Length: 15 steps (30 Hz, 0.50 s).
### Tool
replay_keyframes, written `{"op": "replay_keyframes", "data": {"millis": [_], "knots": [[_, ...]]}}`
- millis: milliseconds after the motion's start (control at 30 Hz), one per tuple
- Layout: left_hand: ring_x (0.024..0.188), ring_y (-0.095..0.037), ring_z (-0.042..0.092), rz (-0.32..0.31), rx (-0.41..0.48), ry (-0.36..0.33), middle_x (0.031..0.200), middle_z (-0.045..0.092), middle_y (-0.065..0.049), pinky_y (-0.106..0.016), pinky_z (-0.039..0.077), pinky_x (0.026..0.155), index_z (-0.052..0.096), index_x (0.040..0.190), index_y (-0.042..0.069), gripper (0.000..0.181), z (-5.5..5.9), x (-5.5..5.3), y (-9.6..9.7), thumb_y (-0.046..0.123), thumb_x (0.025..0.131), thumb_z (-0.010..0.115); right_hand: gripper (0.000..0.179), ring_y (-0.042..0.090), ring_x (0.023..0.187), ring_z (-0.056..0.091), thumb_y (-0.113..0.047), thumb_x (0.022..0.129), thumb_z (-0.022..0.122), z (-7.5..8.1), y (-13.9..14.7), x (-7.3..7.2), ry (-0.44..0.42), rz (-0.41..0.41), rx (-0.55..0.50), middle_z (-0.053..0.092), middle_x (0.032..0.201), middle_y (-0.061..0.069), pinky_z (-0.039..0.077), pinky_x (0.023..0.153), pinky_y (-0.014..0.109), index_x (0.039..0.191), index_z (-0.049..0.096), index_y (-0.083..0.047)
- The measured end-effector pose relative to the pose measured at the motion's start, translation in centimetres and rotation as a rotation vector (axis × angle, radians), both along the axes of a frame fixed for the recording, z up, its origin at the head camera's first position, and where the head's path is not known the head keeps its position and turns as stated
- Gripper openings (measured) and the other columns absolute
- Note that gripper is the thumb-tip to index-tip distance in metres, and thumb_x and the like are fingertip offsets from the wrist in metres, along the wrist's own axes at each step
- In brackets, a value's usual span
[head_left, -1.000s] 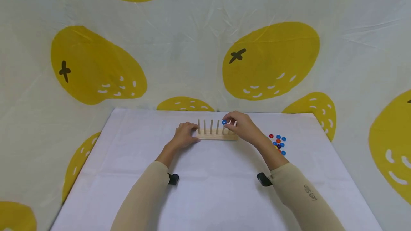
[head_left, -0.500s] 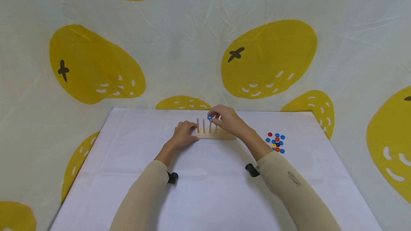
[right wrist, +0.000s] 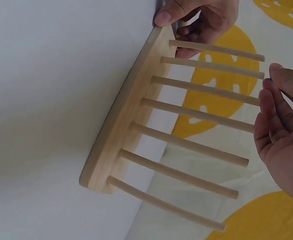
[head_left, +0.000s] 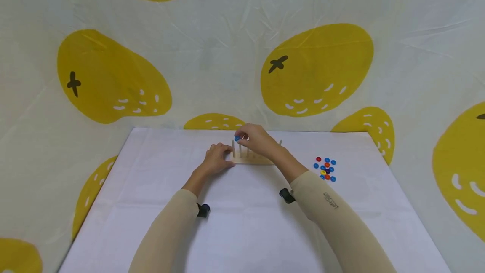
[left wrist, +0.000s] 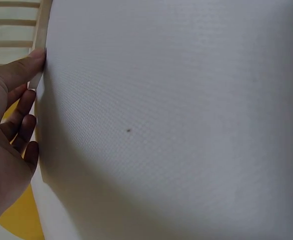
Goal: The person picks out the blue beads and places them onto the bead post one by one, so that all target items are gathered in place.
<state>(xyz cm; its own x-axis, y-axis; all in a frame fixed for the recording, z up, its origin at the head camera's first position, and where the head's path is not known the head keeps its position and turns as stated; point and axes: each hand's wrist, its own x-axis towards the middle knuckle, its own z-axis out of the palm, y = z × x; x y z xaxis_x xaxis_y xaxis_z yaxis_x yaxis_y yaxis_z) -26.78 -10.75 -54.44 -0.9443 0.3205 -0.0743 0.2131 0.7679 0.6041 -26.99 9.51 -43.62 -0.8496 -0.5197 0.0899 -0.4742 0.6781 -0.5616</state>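
A wooden peg rack point(head_left: 250, 160), a pale base with a row of several upright pegs, stands near the back of the table. My left hand point(head_left: 217, 159) grips the rack's left end, thumb on the front side and fingers behind it. Between thumb and fingertips, my right hand point(head_left: 258, 140) pinches a small blue ring point(head_left: 237, 138) level with the peg tops at the rack's left part. In the right wrist view that hand point(right wrist: 286, 125) mostly hides the ring, and all the pegs point(right wrist: 196, 115) are bare. The left wrist view shows the left thumb pressing the base point(left wrist: 40, 35).
Several small rings point(head_left: 327, 165), blue, red, orange, yellow and dark purple, lie in a loose group to the right of the rack. A white cloth covers the table point(head_left: 235, 231). Behind it hangs a pale curtain point(head_left: 219, 62) printed with yellow fruit.
Carrying the blue ring, my right hand has moved left along the rack, from the right-hand pegs to near the left end. My left hand keeps its hold on the rack.
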Motion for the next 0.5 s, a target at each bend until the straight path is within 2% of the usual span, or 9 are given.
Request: {"op": "replay_keyframes", "data": {"millis": [500], "knots": [[0.119, -0.030, 0.051, 0.001, 0.008, 0.021, 0.123, 0.066, -0.009, -0.052, 0.038, 0.105, 0.070, 0.130, 0.010, 0.054, -0.08, -0.01, 0.04, 0.027, 0.082, 0.089, 0.019, 0.018, 0.093, 0.065, -0.014, 0.097, 0.073, -0.70, -0.96, 0.00, -0.006, -0.010, -0.014, 0.073, 0.102, 0.006, 0.057, 0.085, 0.030, 0.114, 0.072, -0.005]]}}
